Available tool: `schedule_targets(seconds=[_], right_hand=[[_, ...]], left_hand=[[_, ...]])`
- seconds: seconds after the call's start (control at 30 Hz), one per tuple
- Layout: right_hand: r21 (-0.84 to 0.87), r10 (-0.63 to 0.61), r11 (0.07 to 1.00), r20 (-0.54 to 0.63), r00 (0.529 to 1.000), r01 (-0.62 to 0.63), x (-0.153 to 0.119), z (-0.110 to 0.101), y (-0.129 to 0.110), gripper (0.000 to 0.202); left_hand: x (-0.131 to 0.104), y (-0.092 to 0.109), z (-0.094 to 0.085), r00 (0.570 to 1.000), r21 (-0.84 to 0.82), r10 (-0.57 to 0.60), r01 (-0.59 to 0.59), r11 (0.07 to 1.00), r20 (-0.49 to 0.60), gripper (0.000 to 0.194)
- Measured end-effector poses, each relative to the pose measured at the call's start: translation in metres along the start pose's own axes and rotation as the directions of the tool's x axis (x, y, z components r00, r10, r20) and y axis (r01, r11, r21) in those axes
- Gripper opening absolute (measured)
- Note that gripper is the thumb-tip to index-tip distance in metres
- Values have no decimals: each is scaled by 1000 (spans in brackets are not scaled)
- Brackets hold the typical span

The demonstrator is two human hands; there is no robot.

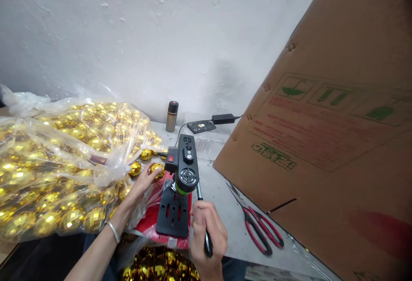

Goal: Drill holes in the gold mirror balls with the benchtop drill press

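Observation:
My left hand (146,182) reaches past the edge of a plastic bag, its fingers closed on a shiny gold mirrored ball (157,169). Just right of that ball stands a small black bench machine (187,160) with a red switch, vents on top and a slotted base plate (173,212) on red plastic (148,220). My right hand (209,233) is wrapped round the machine's lever handle (208,244), which points down towards me. Two more loose gold balls, one of them a ball (135,169) near my wrist, lie beside the bag. The machine's lower working part is mostly hidden under its head.
A large clear bag (74,178) full of gold balls covers the left. More gold balls (161,266) sit below the table's front edge. Red-and-black scissors (257,223) lie right, beside a big cardboard box (322,143). Behind stand a bottle (171,117), a phone-like slab (201,126) and a power adapter (223,119).

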State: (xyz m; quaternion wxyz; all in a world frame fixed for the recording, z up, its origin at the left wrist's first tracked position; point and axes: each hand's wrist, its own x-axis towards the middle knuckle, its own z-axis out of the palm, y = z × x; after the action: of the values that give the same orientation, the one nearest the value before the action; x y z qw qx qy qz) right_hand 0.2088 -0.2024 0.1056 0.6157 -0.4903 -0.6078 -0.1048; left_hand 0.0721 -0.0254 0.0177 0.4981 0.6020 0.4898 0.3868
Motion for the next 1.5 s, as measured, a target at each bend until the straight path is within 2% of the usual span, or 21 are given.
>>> schedule_targets(seconds=[0.1,0.17,0.23,0.33,0.47,0.57,0.73,0.83,0.93,1.1,1.27,1.5], right_hand=[[4,19,1000,-7,1000,-19,8,-1,-5,26],[12,46,999,-5,999,-46,14,-3,-8,26],[18,80,997,4,997,-80,20,-4,-10,26],[18,85,996,11,996,-86,26,-6,-11,28],[10,81,997,23,996,-82,25,-7,-11,27],[15,82,996,31,996,-83,22,-7,-10,26],[14,80,997,35,996,-80,19,-8,-9,26],[5,80,997,44,996,-80,18,-8,-10,26],[-5,80,997,53,995,-80,18,-9,-11,24],[-5,65,998,52,997,-65,18,-9,-10,24],[-15,55,998,64,996,-54,15,-10,-10,24],[-44,-10,999,52,999,12,-7,-7,3,28]], left_hand=[[-29,-3,6,988,-302,-134,150,942,71,64],[-48,-10,14,982,-346,-183,190,919,55,75],[-62,-19,23,989,-283,-145,145,948,22,78],[-78,-31,34,1000,-117,-15,16,993,7,64],[-89,-38,40,991,123,131,-133,983,23,55],[-93,-41,39,974,189,221,-228,955,57,52],[-101,-51,40,945,184,305,-322,929,115,50],[-106,-53,42,943,194,311,-329,924,118,49],[-106,-46,44,944,219,306,-326,920,121,47],[-94,-32,47,949,269,269,-305,914,161,44],[-85,-36,54,941,339,304,-337,878,150,45],[-84,-38,50,933,384,267,-344,857,241,42]])
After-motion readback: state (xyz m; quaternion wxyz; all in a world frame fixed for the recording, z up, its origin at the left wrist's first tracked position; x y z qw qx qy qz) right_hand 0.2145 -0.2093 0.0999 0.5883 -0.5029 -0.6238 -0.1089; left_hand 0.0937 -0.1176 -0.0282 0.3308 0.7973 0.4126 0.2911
